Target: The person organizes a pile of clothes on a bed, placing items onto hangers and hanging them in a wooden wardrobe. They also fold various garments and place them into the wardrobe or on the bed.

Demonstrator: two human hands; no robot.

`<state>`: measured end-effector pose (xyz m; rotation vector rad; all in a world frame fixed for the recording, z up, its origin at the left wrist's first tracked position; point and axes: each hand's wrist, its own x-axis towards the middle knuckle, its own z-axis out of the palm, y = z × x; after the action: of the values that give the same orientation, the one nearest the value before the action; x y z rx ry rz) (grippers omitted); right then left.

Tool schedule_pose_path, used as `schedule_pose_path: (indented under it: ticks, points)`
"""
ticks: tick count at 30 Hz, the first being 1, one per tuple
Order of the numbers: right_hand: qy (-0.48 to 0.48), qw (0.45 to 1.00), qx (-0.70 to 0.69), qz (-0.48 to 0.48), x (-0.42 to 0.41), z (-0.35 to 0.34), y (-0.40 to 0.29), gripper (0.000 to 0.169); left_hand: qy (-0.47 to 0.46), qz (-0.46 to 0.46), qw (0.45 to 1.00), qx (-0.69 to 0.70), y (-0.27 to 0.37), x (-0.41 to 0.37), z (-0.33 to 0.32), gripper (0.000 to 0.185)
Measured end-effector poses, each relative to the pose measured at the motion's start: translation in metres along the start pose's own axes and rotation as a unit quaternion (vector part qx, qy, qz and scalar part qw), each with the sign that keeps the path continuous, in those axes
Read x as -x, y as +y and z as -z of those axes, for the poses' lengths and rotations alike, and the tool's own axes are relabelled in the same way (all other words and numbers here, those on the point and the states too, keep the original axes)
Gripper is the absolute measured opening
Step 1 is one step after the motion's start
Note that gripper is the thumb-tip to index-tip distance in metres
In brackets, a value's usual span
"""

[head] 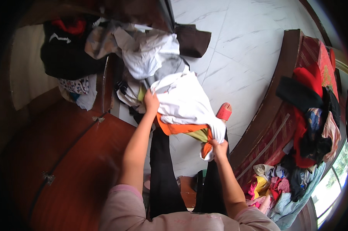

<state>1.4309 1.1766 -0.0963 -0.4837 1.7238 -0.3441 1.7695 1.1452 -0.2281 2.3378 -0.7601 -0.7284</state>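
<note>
A white garment (pixel 185 99) with orange and olive-green cloth showing along its lower side is stretched between my two hands. My left hand (pixel 151 101) grips its left end, close to the pile of clothes. At the lower right, my right hand (pixel 219 149) clutches a bunched end where white and orange fabric (pixel 179 128) come together. Whether the orange part belongs to the same garment I cannot tell. Just beyond lie a grey garment (pixel 174 68) and a pale, light-coloured garment (pixel 146 49), heaped at the cabinet's opening.
A wooden cabinet with hinged doors (pixel 84 161) stands at left, with black clothing (pixel 73 60) inside. A dark brown bag (pixel 192 40) rests on the marbled tile floor (pixel 234 52). At right, a bed or couch with a dark wooden edge (pixel 266 92) bears heaped clothes (pixel 303 135).
</note>
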Motion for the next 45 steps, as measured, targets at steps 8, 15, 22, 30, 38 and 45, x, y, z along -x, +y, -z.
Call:
schedule_pose_path:
  ticks: [8,15,22,30,38,45]
  points:
    - [0.19,0.927,-0.103,0.307,0.132,0.1,-0.16,0.025,0.035,0.069,0.985,0.152,0.177,0.135,0.116,0.043]
    - [0.085,0.964,0.055,0.244,0.184,0.136,-0.174,0.037,-0.078,-0.065,0.966,0.237,0.303,0.23,0.129,0.04]
    - [-0.176,0.945,-0.276,0.016,0.212,0.146,-0.225,0.054,-0.226,-0.237,0.945,-0.019,0.439,0.307,0.117,0.029]
    - [-0.284,0.844,-0.454,0.027,0.171,0.272,-0.27,0.007,-0.188,-0.596,0.778,-0.071,0.575,0.395,0.066,0.022]
    - [-0.138,0.628,-0.594,0.484,0.246,0.494,-0.33,0.053,-0.174,-0.784,0.579,0.142,0.701,0.514,0.039,0.041]
    - [0.313,0.558,-0.514,0.571,0.225,0.581,-0.321,0.056,-0.307,-0.725,0.601,0.14,0.687,0.506,0.005,0.046]
